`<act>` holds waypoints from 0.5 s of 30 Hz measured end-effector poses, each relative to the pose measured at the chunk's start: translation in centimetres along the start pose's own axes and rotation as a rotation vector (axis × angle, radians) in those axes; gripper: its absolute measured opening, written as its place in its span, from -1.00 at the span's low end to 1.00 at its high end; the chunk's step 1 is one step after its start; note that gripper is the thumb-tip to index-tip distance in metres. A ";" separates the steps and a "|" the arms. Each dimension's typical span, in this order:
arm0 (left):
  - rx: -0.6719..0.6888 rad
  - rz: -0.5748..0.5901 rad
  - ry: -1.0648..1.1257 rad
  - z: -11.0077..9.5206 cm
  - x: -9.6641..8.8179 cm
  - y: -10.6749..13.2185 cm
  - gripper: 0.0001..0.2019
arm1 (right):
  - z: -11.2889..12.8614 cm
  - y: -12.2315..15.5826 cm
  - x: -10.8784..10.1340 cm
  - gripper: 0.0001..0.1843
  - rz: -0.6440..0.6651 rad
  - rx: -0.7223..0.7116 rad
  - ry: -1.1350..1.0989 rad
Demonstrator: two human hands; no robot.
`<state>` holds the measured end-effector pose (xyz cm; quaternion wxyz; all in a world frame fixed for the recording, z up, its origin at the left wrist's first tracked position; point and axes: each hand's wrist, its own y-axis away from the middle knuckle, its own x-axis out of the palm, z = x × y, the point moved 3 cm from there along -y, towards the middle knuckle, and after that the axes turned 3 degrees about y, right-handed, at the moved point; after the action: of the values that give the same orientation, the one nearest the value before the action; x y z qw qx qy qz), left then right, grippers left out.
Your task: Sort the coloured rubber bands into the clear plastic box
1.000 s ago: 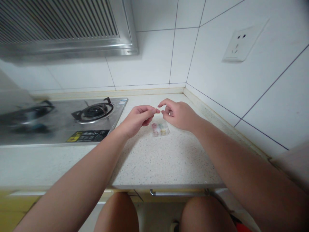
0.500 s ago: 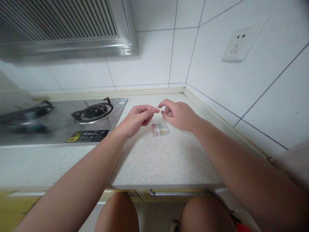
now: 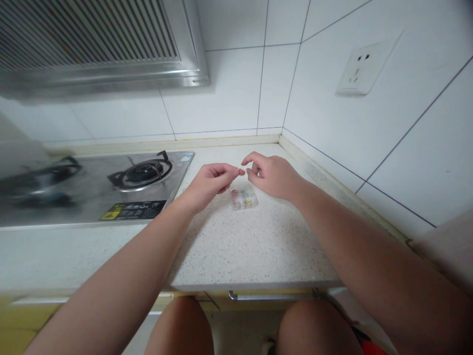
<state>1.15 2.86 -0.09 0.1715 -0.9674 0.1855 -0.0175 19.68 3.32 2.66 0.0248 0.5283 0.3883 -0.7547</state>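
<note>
My left hand (image 3: pixel 211 183) is closed in a pinch over the counter, thumb pressed against the index finger. At its fingertips is a small, thin yellowish loop (image 3: pixel 242 172), partly hidden and too small to make out well. Just to the right, my right hand (image 3: pixel 272 176) hovers with thumb and index finger curved and apart, nothing visible between them. Below and between both hands, a small clear compartment box (image 3: pixel 239 204) rests on the speckled counter (image 3: pixel 244 246). Small red, green and yellow items show inside it; their kind is unclear.
A steel gas stove (image 3: pixel 142 170) is set into the counter at left, beneath a range hood (image 3: pixel 129 74). White tiled walls meet in the corner behind, with a socket (image 3: pixel 358 69) on the right wall. A drawer handle (image 3: pixel 273 296) runs below the counter edge.
The yellowish loop at my left fingertips shows less plainly than before. My left fingers have shifted slightly; my right hand keeps nearly the same pose. The view has moved a little.
</note>
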 end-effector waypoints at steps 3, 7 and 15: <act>0.011 -0.015 -0.021 -0.1 0.0 0.0 -0.73 | 0.0 0.0 0.1 -0.75 -0.007 0.003 0.003; 0.036 -0.042 -0.136 -0.2 0.0 -0.1 -0.72 | -0.3 -0.1 0.2 -0.76 -0.014 -0.004 -0.011; 0.059 0.082 -0.619 1.2 0.2 -0.1 -0.72 | -1.8 -0.2 0.2 -0.79 -0.062 0.058 -0.031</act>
<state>1.51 3.23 -1.24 0.2483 -0.9132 0.1626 0.2793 20.97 4.63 2.33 -0.0081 0.5045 0.3820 -0.7742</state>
